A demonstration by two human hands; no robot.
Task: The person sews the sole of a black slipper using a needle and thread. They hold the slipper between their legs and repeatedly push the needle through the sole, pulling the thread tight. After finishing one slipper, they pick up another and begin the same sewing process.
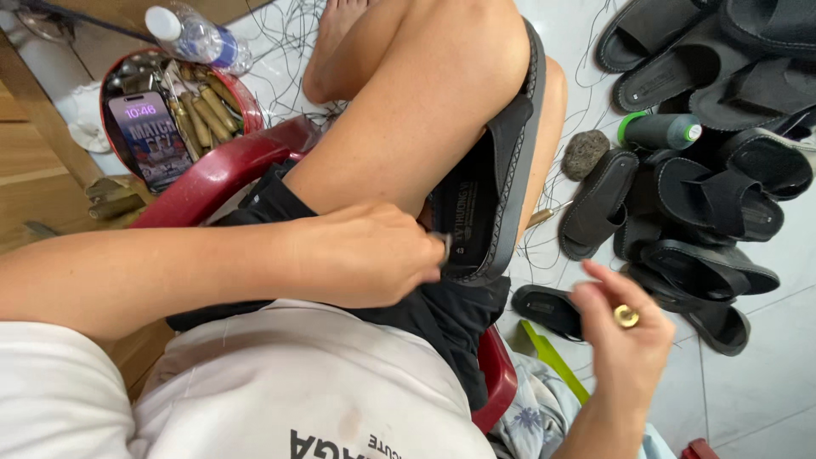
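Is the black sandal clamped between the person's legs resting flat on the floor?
No, the black sandal stands on edge between the knees, with the left hand against it.

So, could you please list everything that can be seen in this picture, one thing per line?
sandal in work: one, black, clamped between the knees, touched by the left hand
loose sandals: a pile, too overlapped to count, black, on the floor at right
thread spool: one, green, among the pile
stone: one, grey, left of the spool
round tin: one, red, on the floor at upper left
phone: one, screen lit, in the tin
wooden-handled tools: several, brown, in the tin
water bottle: one, clear with blue label, behind the tin
plastic stool: one, red, under the person
thread strands: many, black, over the floor
left hand: on the sandal's sole edge
right hand: raised, wearing a gold thimble ring
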